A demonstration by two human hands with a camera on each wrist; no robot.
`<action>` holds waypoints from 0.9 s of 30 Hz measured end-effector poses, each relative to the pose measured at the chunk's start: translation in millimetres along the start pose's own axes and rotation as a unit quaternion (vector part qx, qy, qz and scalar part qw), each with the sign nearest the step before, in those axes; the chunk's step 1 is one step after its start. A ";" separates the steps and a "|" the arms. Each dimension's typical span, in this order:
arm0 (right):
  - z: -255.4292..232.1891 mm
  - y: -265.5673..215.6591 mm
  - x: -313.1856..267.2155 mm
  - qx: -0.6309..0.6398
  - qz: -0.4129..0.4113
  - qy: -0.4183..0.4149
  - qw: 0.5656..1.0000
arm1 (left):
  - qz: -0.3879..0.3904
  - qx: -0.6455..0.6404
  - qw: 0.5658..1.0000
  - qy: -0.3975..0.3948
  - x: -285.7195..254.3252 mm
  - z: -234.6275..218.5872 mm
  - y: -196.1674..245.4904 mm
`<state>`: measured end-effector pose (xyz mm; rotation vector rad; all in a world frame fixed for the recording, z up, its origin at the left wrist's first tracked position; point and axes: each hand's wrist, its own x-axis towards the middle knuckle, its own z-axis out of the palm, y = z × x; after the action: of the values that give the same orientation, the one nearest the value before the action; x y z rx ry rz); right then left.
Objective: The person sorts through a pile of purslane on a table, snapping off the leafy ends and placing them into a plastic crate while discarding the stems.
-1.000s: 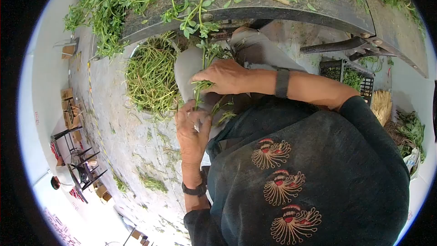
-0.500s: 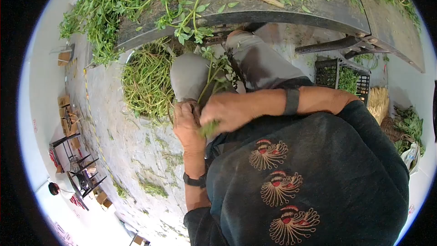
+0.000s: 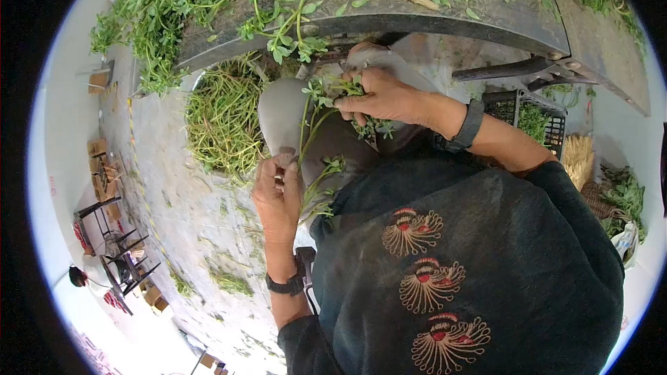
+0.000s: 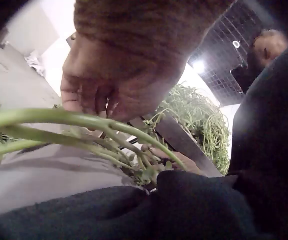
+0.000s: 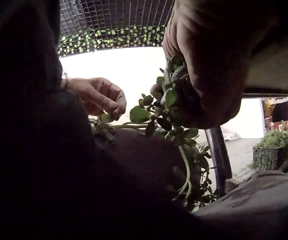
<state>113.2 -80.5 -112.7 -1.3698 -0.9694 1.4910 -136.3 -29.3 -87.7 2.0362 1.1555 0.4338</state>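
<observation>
My right hand [image 3: 382, 97] is raised over the lap, its fingers curled round leafy purslane tops [image 5: 166, 102]. Lower and to the left, thumb and fingers of my left hand [image 3: 276, 198] pinch the lower end of a purslane stem [image 3: 303, 125]. That stem runs up towards the right hand, where leaves spread beside the fingertips. Another purslane sprig [image 3: 335, 164] lies across the lap near the left hand. Close to the left wrist camera, thick green stems [image 4: 59, 117] cross below the hand.
A heap of purslane [image 3: 167, 21] hangs over the edge of the dark table [image 3: 445, 28] in front. Beside the left knee stands a round container of thin stems [image 3: 226, 121]. A black crate [image 3: 504, 107] of greens is at right. Plant scraps [image 3: 233, 283] litter the floor.
The hands came together over the lap half a second ago and have since parted. My right hand has moved forward and right with the leafy tops; my left stays near the left knee.
</observation>
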 end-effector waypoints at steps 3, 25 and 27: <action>9.3 4.7 -0.5 -0.017 -0.001 -0.022 1.000 | 0.014 0.002 1.000 0.013 -3.7 0.9 4.7; 18.6 30.3 32.4 -0.418 -0.134 0.073 0.896 | 0.135 0.191 0.970 0.071 29.7 44.4 14.4; 20.1 45.3 41.9 -0.400 -0.207 0.072 0.890 | 0.122 0.207 0.968 0.072 32.5 50.4 0.8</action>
<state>88.3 -55.1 -167.0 -1.6454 -1.7581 0.6512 -88.1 -24.2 -122.8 2.5639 1.1590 0.4987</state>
